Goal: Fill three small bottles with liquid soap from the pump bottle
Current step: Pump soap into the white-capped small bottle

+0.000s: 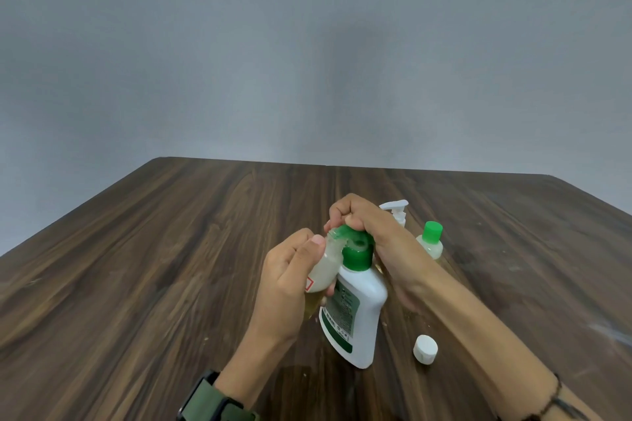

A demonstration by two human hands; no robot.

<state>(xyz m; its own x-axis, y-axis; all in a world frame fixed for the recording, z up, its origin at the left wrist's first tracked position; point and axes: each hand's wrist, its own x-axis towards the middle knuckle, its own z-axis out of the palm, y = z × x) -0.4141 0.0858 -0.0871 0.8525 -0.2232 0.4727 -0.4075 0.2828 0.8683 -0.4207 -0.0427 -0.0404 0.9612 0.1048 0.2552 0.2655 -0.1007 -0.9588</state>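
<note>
Left hand (290, 270) holds a small bottle (325, 270) at the pump bottle (355, 311) spout; right hand (369, 232) apparently presses the pump.

A white pump bottle (355, 314) with a green pump head (355, 249) and a green-bordered label stands on a dark brown, wood-grain table (171, 267). A translucent small bottle (325, 270) holds pale, milky-white liquid and carries a red-outlined mark on its label. Another pale small bottle (431, 243) wears a bright green cap, beside a white pump dispenser (396, 212). A loose white cap (425, 349) lies nearby. A green watch strap (215, 403) and a grey wall (307, 44) complete the palette.
</note>
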